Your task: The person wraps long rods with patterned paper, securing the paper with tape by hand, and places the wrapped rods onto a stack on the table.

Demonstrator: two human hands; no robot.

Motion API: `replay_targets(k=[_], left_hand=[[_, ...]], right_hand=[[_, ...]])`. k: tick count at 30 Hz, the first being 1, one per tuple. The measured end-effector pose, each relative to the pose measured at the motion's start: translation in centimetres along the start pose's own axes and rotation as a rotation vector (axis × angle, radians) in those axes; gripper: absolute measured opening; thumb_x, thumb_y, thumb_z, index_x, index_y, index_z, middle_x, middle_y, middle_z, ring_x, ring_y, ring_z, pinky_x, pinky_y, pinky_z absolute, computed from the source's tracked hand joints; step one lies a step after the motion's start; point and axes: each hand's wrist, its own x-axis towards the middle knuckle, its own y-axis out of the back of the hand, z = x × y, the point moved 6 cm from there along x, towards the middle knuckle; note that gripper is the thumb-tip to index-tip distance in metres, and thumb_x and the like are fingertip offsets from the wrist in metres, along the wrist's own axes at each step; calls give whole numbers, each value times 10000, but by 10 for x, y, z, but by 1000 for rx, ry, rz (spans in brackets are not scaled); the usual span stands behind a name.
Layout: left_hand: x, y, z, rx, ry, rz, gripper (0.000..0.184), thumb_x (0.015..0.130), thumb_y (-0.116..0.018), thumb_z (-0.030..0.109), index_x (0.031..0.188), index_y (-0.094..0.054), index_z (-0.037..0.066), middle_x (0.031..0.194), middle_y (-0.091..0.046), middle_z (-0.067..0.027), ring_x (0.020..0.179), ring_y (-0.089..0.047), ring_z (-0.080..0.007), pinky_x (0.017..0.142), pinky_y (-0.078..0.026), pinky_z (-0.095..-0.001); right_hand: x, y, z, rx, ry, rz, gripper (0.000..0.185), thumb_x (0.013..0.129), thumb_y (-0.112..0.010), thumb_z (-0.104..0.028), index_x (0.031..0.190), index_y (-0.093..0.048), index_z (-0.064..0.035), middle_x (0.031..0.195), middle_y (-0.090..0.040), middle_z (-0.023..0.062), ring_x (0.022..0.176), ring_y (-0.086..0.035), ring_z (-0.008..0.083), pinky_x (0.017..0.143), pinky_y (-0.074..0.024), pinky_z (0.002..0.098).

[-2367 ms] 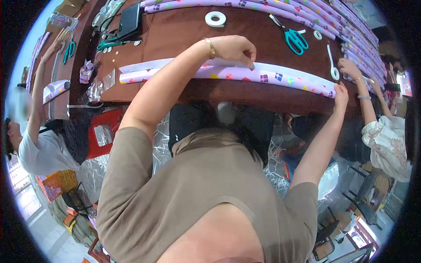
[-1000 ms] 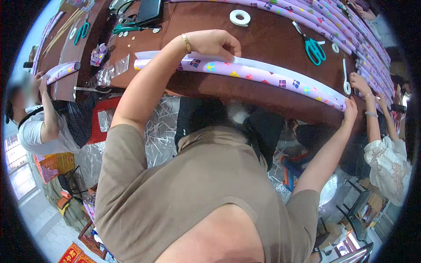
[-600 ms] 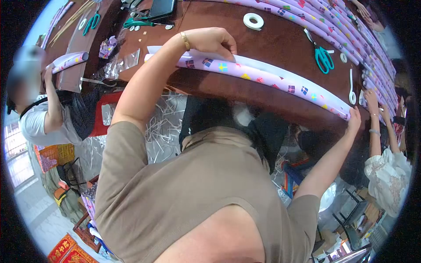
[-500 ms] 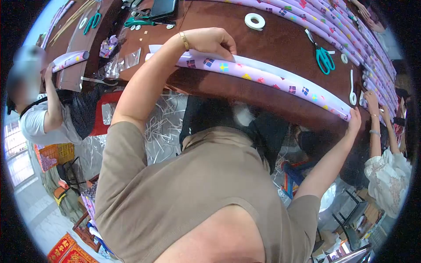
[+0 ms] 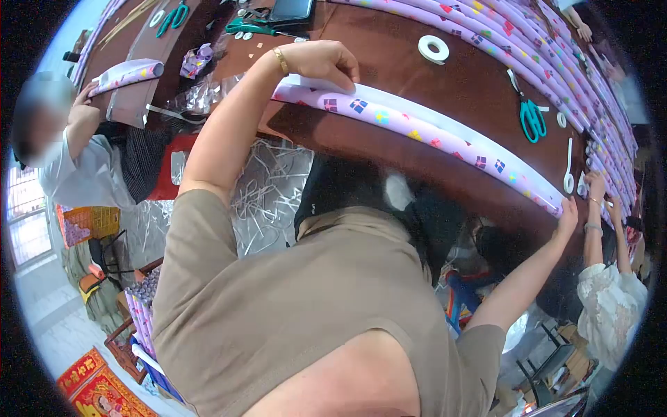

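A long lilac roll of wrapping paper [image 5: 420,135], printed with coloured gift boxes and bows, lies along the near edge of the brown table. My left hand [image 5: 332,66], with a gold bracelet at the wrist, has its fingers curled down on the paper's loose white edge near the left end. The fingertips are partly hidden. At the far right end, my right hand [image 5: 568,217] grips the tip of the roll. Close by that hand is a small roll of white tape [image 5: 568,183] with a strip pulled out.
Beyond the roll are a larger white tape roll [image 5: 433,50], teal scissors [image 5: 532,119] and many finished lilac rolls [image 5: 511,59]. One co-worker [image 5: 94,167] sits at left holding a paper roll; another's hands [image 5: 596,186] work at right. White paper strips [image 5: 267,201] litter the floor.
The camera view has turned a little, so the table's things appear further right and lower. Both hands stay at the same parts of the roll.
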Motion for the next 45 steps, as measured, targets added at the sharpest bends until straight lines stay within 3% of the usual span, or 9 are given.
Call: replay_targets(k=[12, 29, 31, 33, 35, 37, 40, 43, 45], left_hand=[[-67, 33, -58, 61, 198, 164, 190, 818, -717, 119, 952, -689, -11, 870, -690, -75, 799, -630, -152, 736, -509, -301], [-115, 47, -80, 13, 80, 395, 209, 864, -662, 59, 1063, -689, 1, 944, -707, -50, 858, -642, -123, 808, -518, -261], [-126, 57, -90, -149, 161, 610, 223, 883, -639, 78, 1093, -680, 15, 929, -707, -57, 864, -644, -116, 793, -520, -277], [-142, 62, -88, 331, 203, 1104, 248, 865, -624, 82, 1102, -659, 19, 927, -687, -128, 862, -672, -261, 760, -524, -337], [-141, 41, -41, 388, 36, 1314, 237, 846, -641, 95, 1077, -670, 53, 937, -677, -133, 872, -651, -315, 775, -511, -363], [-127, 8, 1, 594, -94, 1218, 239, 838, -674, 147, 1072, -672, 101, 994, -666, -98, 935, -631, -277, 833, -473, -379], [-100, -32, 22, 603, -52, 1047, 321, 823, -704, 267, 1100, -649, 114, 1103, -639, -39, 1041, -579, -253, 919, -411, -392], [-84, -47, 8, 561, -12, 939, 328, 824, -691, 312, 1085, -646, 118, 1112, -636, -37, 1048, -572, -257, 921, -412, -399], [-84, -46, 8, 540, -17, 939, 323, 828, -685, 316, 1078, -644, 117, 1114, -635, -38, 1048, -571, -258, 924, -412, -400]], right_hand=[[-1, 3, -5, -8, -49, -39, 512, 899, -631, -139, 1362, -490, 28, 1217, -606, 131, 1039, -590, 192, 923, -446, 314], [-4, 7, -10, 25, -54, -11, 507, 891, -637, -122, 1346, -501, 58, 1235, -602, 114, 1036, -584, 184, 926, -445, 304], [-3, 7, -8, 3, -34, -14, 502, 885, -645, -120, 1339, -514, 50, 1239, -603, 112, 1044, -584, 185, 923, -447, 302], [-5, 7, -9, -6, -46, -19, 507, 877, -662, -131, 1328, -524, 55, 1237, -609, 128, 1043, -588, 185, 922, -448, 302], [-8, 8, -13, -61, 15, 15, 524, 875, -665, -137, 1338, -513, 56, 1210, -622, 140, 1032, -596, 190, 921, -450, 301], [-15, 6, -18, -62, -24, 10, 525, 874, -665, -135, 1338, -513, 56, 1190, -630, 142, 1040, -596, 196, 922, -451, 302], [-22, 3, -27, -46, -1, 31, 504, 876, -659, -125, 1333, -525, 42, 1189, -631, 137, 1030, -598, 204, 927, -451, 305], [-38, -1, -54, -217, 47, 59, 500, 872, -663, -90, 1331, -509, 39, 1295, -570, 157, 1162, -549, 228, 1003, -421, 339], [-32, 2, -45, -92, 70, 44, 552, 855, -666, -95, 1360, -478, 24, 1376, -512, 176, 1265, -492, 273, 1063, -379, 375]])
